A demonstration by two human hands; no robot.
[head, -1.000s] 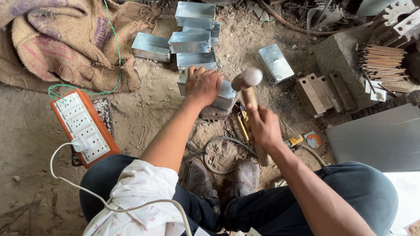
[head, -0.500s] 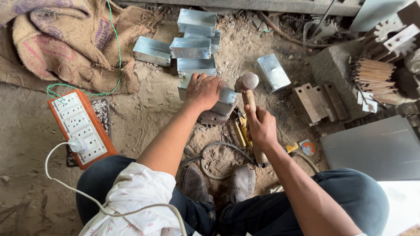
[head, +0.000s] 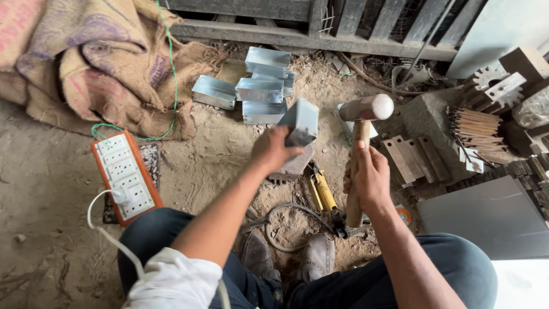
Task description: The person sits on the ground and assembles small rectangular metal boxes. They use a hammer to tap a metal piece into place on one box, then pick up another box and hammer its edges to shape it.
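Lifting the folded sheet-metal box [head: 300, 121] clear of the block [head: 293, 165] it was pressed against half a second ago, the left hand [head: 273, 150] now holds that box tilted in the air, fingers wrapped round its lower edge. That block serves as the landmark here.

Far left of the block lies the burlap sacking [head: 86, 68], with a green cord [head: 166, 74] trailing over it. Nearer, still left of the block, the orange power strip [head: 123, 177] sits on the dirt with a white cable [head: 108, 234] plugged in. Beyond the block, up and slightly left, the finished galvanized boxes [head: 260, 86] are stacked in a loose group, unmoved from the earlier views.

Just right of the block, yellow-handled snips [head: 321, 191] lie on the ground. Right again, the right hand [head: 369, 180] is closed around the wooden handle of the mallet [head: 366, 109], whose pale head now stands upright and higher than before, near the raised box but not touching it. Further right of the block stand the rusty metal brackets [head: 412, 157], a bundle of welding rods [head: 477, 131], and a grey steel sheet [head: 486, 214].

With the box off the block and the mallet up, the piece seems to be between blows, perhaps being turned or checked; that is a judgement, not something seen.
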